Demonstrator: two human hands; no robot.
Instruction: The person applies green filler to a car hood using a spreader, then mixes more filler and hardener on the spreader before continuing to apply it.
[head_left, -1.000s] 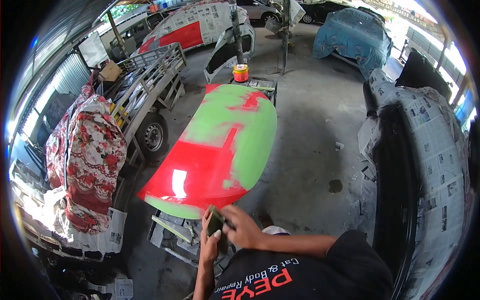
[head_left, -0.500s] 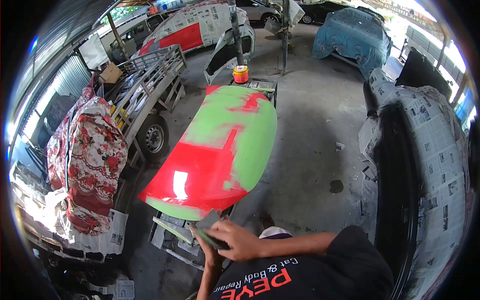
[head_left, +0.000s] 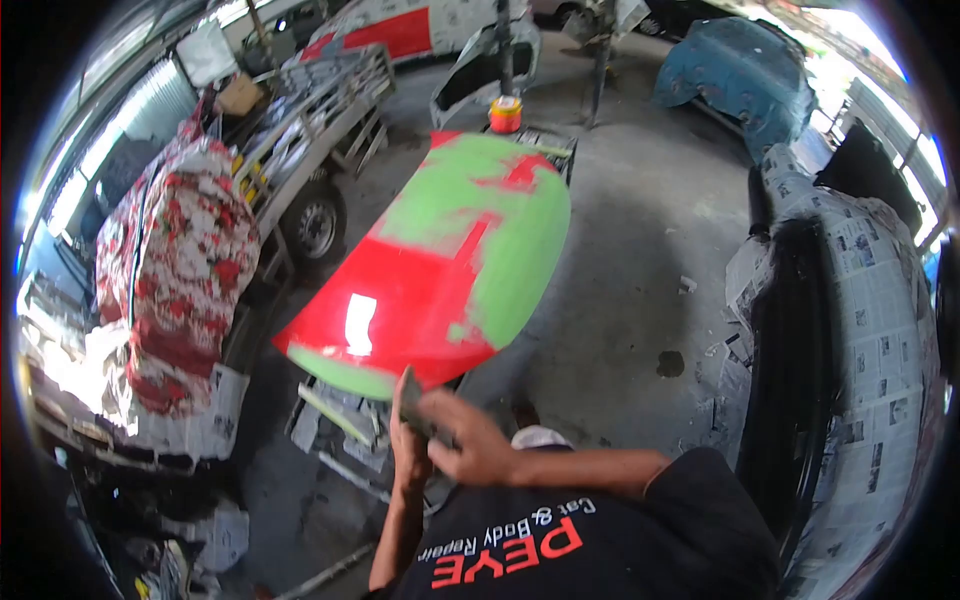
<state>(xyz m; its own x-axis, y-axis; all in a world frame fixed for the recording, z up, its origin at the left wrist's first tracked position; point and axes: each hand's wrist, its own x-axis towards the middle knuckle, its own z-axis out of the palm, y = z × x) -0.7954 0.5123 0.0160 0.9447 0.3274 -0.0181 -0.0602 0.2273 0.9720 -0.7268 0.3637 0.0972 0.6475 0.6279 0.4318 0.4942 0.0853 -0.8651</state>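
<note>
A flat dark grey-green piece that looks like sandpaper (head_left: 411,396) is held between my two hands, close to my chest. My left hand (head_left: 408,455) grips it from the left side, fingers pointing up. Coming across from the right, my right hand (head_left: 472,438) has its fingers closed over the other side; motion blurs them. Just beyond my hands lies a red car hood (head_left: 395,300) with broad patches of light green filler or primer. Its near edge is close to the tip of the sandpaper.
The hood rests on a stand (head_left: 345,465). A red tin with a yellow lid (head_left: 505,115) stands past its far end by a post. Left are a flatbed (head_left: 290,150) and a flower-patterned cover (head_left: 180,270). A newspaper-masked car body (head_left: 875,310) borders the right.
The view has shifted, so the hood sits higher in it. The sandpaper has turned more upright between my hands, and my left fingers now point up along it.
</note>
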